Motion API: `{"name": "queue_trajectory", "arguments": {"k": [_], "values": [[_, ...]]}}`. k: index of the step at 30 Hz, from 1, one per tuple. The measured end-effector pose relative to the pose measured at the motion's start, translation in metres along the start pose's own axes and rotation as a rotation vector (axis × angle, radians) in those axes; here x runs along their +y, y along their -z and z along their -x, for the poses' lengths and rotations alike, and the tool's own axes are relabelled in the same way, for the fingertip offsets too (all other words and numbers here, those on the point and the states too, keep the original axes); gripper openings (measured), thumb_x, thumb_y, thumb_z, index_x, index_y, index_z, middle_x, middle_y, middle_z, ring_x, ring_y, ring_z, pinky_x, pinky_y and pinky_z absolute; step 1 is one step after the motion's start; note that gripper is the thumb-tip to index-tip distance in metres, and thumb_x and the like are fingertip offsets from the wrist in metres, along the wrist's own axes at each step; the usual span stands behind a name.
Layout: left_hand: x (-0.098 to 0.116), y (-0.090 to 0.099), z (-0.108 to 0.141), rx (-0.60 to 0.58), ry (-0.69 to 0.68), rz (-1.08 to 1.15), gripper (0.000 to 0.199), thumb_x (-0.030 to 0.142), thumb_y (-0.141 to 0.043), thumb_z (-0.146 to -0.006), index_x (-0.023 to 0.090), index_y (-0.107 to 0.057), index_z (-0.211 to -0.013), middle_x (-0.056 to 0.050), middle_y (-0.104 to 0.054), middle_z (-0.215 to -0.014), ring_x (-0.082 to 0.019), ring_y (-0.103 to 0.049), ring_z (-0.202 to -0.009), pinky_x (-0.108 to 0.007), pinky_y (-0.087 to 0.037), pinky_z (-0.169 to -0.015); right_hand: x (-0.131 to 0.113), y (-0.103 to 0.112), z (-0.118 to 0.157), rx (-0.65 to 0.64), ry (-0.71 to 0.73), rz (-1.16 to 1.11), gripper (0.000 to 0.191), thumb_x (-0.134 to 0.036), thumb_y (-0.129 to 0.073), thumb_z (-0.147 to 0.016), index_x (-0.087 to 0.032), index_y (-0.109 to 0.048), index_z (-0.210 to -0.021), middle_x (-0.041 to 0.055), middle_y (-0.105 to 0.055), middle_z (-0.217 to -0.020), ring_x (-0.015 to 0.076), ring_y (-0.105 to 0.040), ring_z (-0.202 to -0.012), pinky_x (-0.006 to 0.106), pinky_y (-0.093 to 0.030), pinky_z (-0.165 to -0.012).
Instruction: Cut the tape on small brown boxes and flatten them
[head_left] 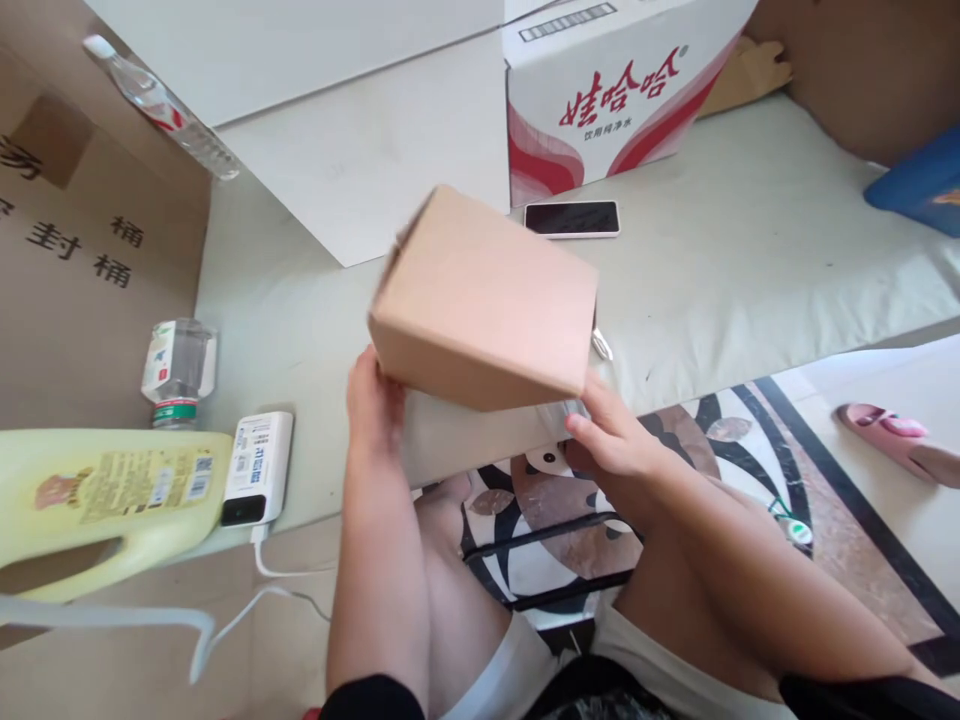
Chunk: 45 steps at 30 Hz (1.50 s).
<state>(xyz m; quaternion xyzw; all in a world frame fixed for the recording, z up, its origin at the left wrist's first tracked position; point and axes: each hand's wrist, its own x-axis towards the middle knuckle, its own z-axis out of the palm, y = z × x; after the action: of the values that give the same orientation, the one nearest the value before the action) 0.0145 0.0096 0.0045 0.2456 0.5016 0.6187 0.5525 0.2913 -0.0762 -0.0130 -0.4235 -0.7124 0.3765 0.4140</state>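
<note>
A brown cardboard box (487,290) is tilted over the pale cloth-covered surface, near its front edge. My left hand (375,400) is at the box's lower left corner, its fingers partly hidden behind the box. My right hand (604,425) grips the lower right corner, with the thumb below the edge. Something clear shows beside the right thumb, too small to make out. A small white object (601,345) lies just right of the box. Behind the box lies a phone (572,218) with a dark screen.
A white carton with red lettering (600,125) stands at the back. Leftward are a clear bottle (178,365), a white power bank (259,465) with a cable, a yellow jug (112,495) and a large cardboard box (82,250). A pink slipper (889,440) is on the floor.
</note>
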Motion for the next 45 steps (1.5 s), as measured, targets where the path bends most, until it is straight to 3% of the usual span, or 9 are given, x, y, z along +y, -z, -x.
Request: {"name": "queue_trajectory", "arguments": {"k": [7,12,14,18,22,26,32,36,45], "values": [[-0.023,-0.008,0.012,-0.481,0.359,-0.326,0.067,0.078,-0.051,-0.085,0.017,-0.073,-0.104,-0.014,-0.079,-0.089,-0.022,-0.072,-0.062,-0.025,-0.046,-0.046,0.001,0.006,0.004,0.087,0.136,0.075,0.064,-0.055,-0.049,-0.099,-0.035,-0.035,-0.158,0.0053,-0.02,-0.172,0.0306,-0.022,-0.159,0.056,-0.027,-0.127],[-0.01,-0.01,0.027,-0.889,0.661,-0.902,0.067,0.076,-0.058,-0.082,0.014,-0.073,-0.102,-0.018,-0.078,-0.103,-0.019,-0.069,-0.057,-0.024,-0.03,-0.042,0.001,0.006,0.002,0.373,0.226,0.043,0.042,-0.049,-0.053,-0.098,-0.035,-0.059,-0.137,0.0024,-0.029,-0.167,0.0325,-0.035,-0.152,0.057,-0.035,-0.122],[-0.008,-0.007,0.023,-0.735,0.521,-1.037,0.055,0.067,-0.064,-0.082,0.014,-0.073,-0.096,-0.018,-0.078,-0.105,-0.022,-0.072,-0.069,-0.026,-0.04,-0.05,0.0,0.005,0.002,0.369,0.236,0.045,0.033,-0.044,-0.055,-0.097,-0.034,-0.064,-0.127,0.0038,-0.037,-0.163,0.0321,-0.042,-0.148,0.055,-0.042,-0.117],[-0.009,0.005,0.002,0.068,-0.264,-0.669,0.061,0.07,-0.044,-0.088,0.026,-0.062,-0.125,-0.014,-0.057,-0.149,-0.03,-0.058,-0.133,-0.044,-0.053,-0.096,0.001,0.002,-0.002,0.257,0.238,0.025,0.025,-0.037,-0.057,-0.097,-0.031,-0.065,-0.12,0.0077,-0.05,-0.152,0.0307,-0.047,-0.145,0.055,-0.045,-0.114],[-0.017,0.007,-0.009,-0.15,-0.764,-0.604,0.066,0.077,-0.046,-0.085,0.036,-0.054,-0.137,-0.005,-0.037,-0.164,-0.028,-0.029,-0.155,-0.051,-0.03,-0.123,0.003,0.001,-0.006,0.151,0.243,-0.01,0.027,-0.039,-0.058,-0.096,-0.03,-0.062,-0.122,0.0086,-0.047,-0.156,0.0292,-0.046,-0.146,0.055,-0.044,-0.114],[-0.028,-0.002,-0.009,-0.294,-0.974,-0.81,0.053,0.072,-0.05,-0.088,0.03,-0.065,-0.118,-0.006,-0.037,-0.161,-0.033,-0.027,-0.155,-0.055,-0.026,-0.125,0.001,0.002,-0.007,0.18,0.244,0.029,0.024,-0.039,-0.053,-0.098,-0.029,-0.064,-0.117,0.0103,-0.054,-0.149,0.0288,-0.055,-0.137,0.054,-0.05,-0.108],[-0.035,-0.004,-0.009,-0.241,-1.018,-0.815,0.046,0.066,-0.047,-0.092,0.03,-0.063,-0.115,-0.008,-0.039,-0.156,-0.034,-0.033,-0.151,-0.055,-0.032,-0.121,0.002,0.002,-0.005,0.317,0.198,0.066,0.031,-0.044,-0.045,-0.099,-0.028,-0.062,-0.12,0.0108,-0.062,-0.135,0.0283,-0.061,-0.127,0.052,-0.052,-0.103],[-0.038,-0.004,-0.01,-0.218,-1.036,-0.807,0.046,0.065,-0.043,-0.093,0.029,-0.062,-0.115,-0.008,-0.042,-0.153,-0.034,-0.034,-0.15,-0.055,-0.031,-0.122,0.02,0.014,-0.008,0.498,-0.115,0.419,0.036,-0.039,-0.05,-0.094,-0.026,-0.061,-0.126,0.0123,-0.065,-0.125,0.0293,-0.063,-0.117,0.052,-0.052,-0.099],[-0.024,-0.018,0.013,-0.148,-1.126,-0.808,0.04,0.056,-0.045,-0.096,0.031,-0.06,-0.123,-0.007,-0.042,-0.155,-0.033,-0.038,-0.149,-0.059,-0.024,-0.125,0.035,0.02,-0.018,0.206,-0.482,0.896,0.044,-0.033,-0.05,-0.087,-0.018,-0.066,-0.125,0.0173,-0.071,-0.108,0.0346,-0.058,-0.097,0.049,-0.047,-0.087]]}}
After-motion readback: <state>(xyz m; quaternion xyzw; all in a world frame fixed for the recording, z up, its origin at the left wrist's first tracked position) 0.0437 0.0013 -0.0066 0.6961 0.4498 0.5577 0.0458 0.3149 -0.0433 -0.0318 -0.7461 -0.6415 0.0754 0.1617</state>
